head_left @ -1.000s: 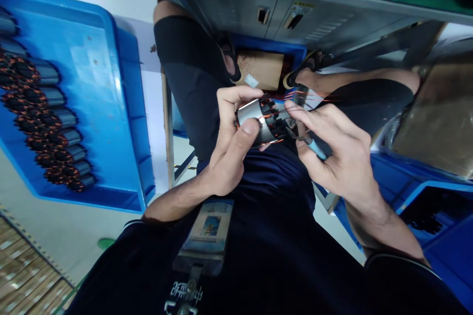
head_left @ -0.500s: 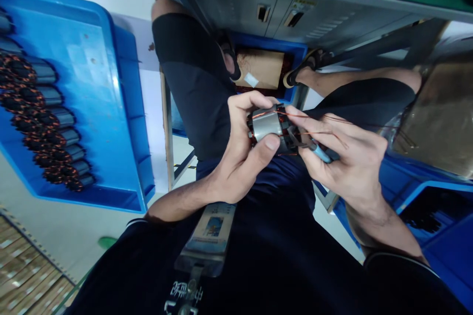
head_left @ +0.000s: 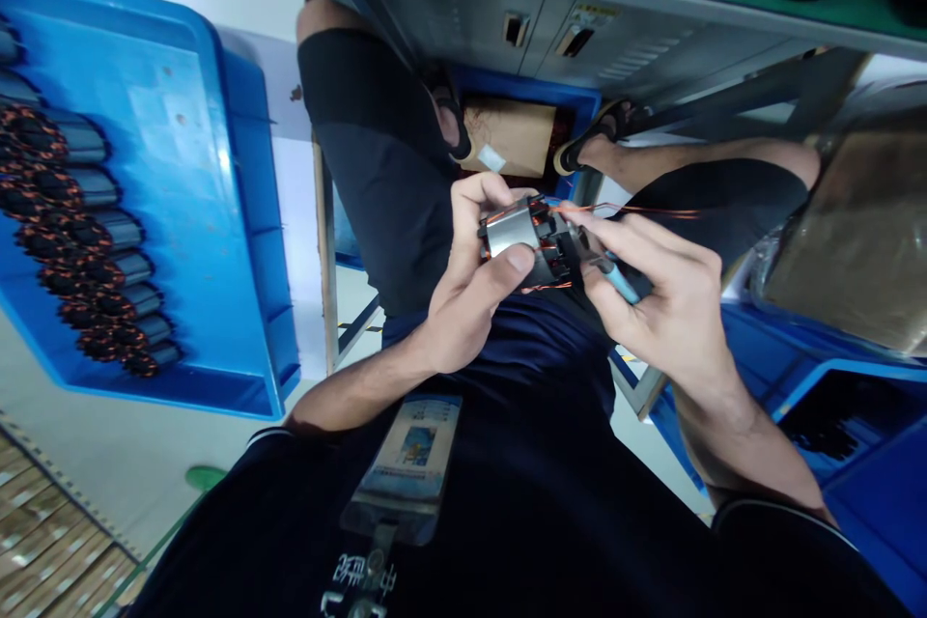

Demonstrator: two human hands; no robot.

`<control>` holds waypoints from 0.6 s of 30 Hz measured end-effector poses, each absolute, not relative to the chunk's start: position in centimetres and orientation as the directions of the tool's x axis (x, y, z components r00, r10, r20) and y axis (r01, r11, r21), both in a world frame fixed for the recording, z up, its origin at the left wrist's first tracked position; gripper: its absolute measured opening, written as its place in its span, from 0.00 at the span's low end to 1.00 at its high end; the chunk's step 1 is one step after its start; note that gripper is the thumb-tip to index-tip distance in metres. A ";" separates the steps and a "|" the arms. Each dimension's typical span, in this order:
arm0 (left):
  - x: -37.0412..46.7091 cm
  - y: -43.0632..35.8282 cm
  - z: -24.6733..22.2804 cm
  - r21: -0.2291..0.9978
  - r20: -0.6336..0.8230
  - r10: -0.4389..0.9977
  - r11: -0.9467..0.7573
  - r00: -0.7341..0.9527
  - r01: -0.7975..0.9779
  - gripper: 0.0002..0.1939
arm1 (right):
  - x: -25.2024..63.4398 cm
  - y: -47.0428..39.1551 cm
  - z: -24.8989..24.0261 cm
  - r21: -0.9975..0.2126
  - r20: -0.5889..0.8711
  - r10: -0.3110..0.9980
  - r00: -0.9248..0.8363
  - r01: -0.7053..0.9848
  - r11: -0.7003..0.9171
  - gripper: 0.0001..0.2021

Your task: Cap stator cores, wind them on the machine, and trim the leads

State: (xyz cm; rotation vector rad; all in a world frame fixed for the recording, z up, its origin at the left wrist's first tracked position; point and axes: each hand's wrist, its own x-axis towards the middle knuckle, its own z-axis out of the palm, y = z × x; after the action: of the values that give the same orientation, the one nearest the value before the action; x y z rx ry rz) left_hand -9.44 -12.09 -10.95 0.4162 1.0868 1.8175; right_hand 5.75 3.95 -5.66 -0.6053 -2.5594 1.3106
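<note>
Two bare hands over a lap in dark cloth [head_left: 521, 343]. Fingers of the left hand [head_left: 470, 297] clamped around a short silver metal cylinder with copper windings [head_left: 513, 234], black slotted end facing the right fingers. Fingers of the right hand [head_left: 666, 294] closed around a pale-blue-handled metal hand tool [head_left: 620, 282], its dark tip at that end; contact impossible to tell. Changed from half a second ago: thin orange copper wires [head_left: 644, 210], then splayed across the right fingers, now closer together along their far side. Probably means clearer access for the tool. Well left of the left fingers, a blue plastic tray [head_left: 184, 212] with similar wound cylinders [head_left: 93, 187].
</note>
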 end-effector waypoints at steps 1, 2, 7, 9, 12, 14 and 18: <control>-9.5 -12.1 -10.9 0.836 -0.156 0.845 -0.163 -0.511 -0.524 0.20 | 5.8 3.9 -5.7 -0.793 0.016 0.446 -0.895 0.260 0.552 0.33; -9.6 -12.0 -10.8 0.855 -0.143 0.842 -0.160 -0.521 -0.493 0.20 | 5.8 3.9 -5.7 -0.780 0.038 0.445 -0.895 0.251 0.573 0.34; -9.8 -11.9 -10.2 0.933 -0.038 0.851 -0.158 -0.524 -0.325 0.20 | 5.4 3.6 -5.1 -0.731 0.051 0.446 -0.894 0.270 0.626 0.36; -9.7 -11.8 -10.1 0.927 -0.014 0.854 -0.184 -0.521 -0.327 0.19 | 5.3 3.5 -4.9 -0.714 0.054 0.450 -0.891 0.281 0.641 0.35; -9.5 -11.6 -10.0 0.904 -0.023 0.853 -0.205 -0.521 -0.376 0.12 | 5.4 3.3 -4.8 -0.746 0.057 0.447 -0.893 0.259 0.613 0.33; -9.4 -11.4 -9.8 0.895 -0.072 0.839 -0.184 -0.539 -0.406 0.10 | 5.5 3.2 -4.9 -0.805 0.017 0.437 -0.899 0.247 0.539 0.34; -9.2 -11.2 -8.8 0.871 -0.156 0.805 -0.162 -0.573 -0.464 0.11 | 5.4 3.0 -4.8 -0.831 -0.010 0.440 -0.898 0.252 0.496 0.34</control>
State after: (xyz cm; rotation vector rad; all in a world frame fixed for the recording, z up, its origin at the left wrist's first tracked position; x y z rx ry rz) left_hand -9.24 -11.16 -8.78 0.4378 1.2144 1.8527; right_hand 5.41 3.02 -4.77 -0.5943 -2.5353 1.3578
